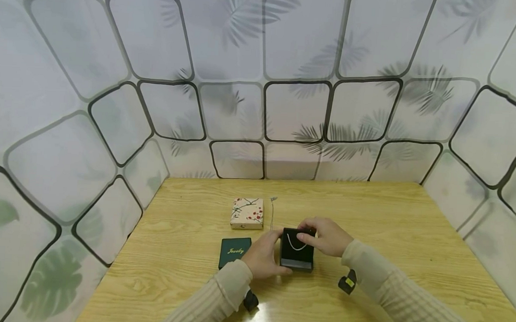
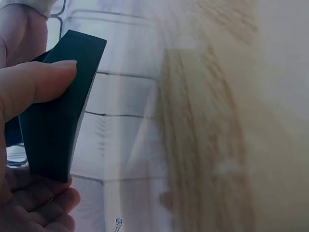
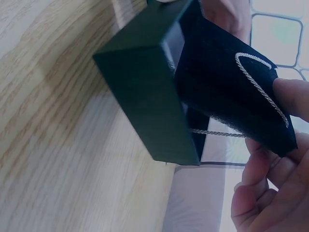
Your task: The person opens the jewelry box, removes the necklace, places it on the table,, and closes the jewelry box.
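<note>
My left hand (image 1: 262, 257) grips a small dark green jewelry box (image 3: 140, 101). In the left wrist view its thumb lies across the box's side (image 2: 53, 135). Between the thumb and fingers of my right hand (image 1: 326, 236) is the edge of a black insert (image 3: 217, 63), tilted up out of the box. A silver rope-like chain (image 3: 260, 89) loops over the insert's face, and a strand runs behind it towards the box. Beside my left hand lies a green lid (image 1: 235, 246) lettered "Jewelry", partly hidden by that hand.
A cream box (image 1: 247, 213) with red blossoms and dark branches sits further back on the wooden table (image 1: 368, 209). Right of it a thin chain with a small pendant (image 1: 273, 198) stretches towards the green box. A patterned curtain (image 1: 295, 110) stands behind the table.
</note>
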A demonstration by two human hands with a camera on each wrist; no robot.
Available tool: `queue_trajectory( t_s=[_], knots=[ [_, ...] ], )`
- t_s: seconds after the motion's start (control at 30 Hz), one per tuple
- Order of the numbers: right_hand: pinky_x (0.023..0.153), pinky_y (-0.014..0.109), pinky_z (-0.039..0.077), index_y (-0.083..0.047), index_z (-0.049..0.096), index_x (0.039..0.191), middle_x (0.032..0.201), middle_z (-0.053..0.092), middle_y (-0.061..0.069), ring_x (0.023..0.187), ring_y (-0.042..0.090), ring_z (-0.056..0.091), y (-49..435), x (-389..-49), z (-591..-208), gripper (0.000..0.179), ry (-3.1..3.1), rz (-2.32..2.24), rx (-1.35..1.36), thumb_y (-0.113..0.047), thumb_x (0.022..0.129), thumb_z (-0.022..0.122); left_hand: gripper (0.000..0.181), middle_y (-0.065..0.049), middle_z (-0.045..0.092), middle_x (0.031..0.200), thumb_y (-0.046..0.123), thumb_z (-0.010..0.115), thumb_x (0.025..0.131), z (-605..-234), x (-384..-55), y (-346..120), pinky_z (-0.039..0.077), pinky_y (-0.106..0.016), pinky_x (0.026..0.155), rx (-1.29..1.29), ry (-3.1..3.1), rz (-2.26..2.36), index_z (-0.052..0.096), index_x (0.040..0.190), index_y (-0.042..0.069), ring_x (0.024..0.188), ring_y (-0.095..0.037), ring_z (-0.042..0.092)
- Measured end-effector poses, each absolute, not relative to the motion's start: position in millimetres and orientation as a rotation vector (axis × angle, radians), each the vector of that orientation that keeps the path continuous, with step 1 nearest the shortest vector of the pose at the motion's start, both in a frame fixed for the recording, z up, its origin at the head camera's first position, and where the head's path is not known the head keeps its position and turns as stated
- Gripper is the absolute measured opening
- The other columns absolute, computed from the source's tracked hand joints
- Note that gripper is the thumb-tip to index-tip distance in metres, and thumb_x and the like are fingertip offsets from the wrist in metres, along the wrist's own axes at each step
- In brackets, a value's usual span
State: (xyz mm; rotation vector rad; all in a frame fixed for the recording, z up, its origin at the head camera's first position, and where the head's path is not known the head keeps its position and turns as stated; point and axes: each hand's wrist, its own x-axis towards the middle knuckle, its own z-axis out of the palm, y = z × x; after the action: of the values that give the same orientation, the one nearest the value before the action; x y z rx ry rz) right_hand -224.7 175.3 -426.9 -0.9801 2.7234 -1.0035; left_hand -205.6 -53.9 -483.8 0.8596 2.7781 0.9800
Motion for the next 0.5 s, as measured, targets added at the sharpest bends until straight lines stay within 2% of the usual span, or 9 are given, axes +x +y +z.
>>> queue_trajectory(
  t_s=[0.17, 0.5],
  knots=[
    [0.067, 0.028, 0.045, -0.015, 0.067, 0.105, 0.088, 0.063, -0.011, 0.077, 0.007, 0.055, 177.1, -224.1, -423.8, 0.023, 2.718, -1.037, -0.966, -0.034, 0.097, 0.058, 0.096, 0.000, 0.050, 0.137, 0.043, 0.088, 0.065, -484.3, -204.3, -53.2, 0.041, -0.037, 0.102, 0.824, 2.751, 0.967, 0.040, 0.144, 0.015, 0.125, -0.017, 0.047],
    [0.066, 0.028, 0.046, -0.020, 0.066, 0.104, 0.088, 0.062, -0.014, 0.077, 0.008, 0.055, 179.3, -225.1, -422.0, 0.018, 2.728, -1.058, -0.944, -0.035, 0.096, 0.059, 0.092, 0.008, 0.055, 0.125, 0.049, 0.088, 0.061, -493.0, -208.9, -52.5, 0.043, -0.031, 0.099, 0.903, 2.699, 0.930, 0.047, 0.138, 0.020, 0.116, -0.008, 0.049]
  ],
)
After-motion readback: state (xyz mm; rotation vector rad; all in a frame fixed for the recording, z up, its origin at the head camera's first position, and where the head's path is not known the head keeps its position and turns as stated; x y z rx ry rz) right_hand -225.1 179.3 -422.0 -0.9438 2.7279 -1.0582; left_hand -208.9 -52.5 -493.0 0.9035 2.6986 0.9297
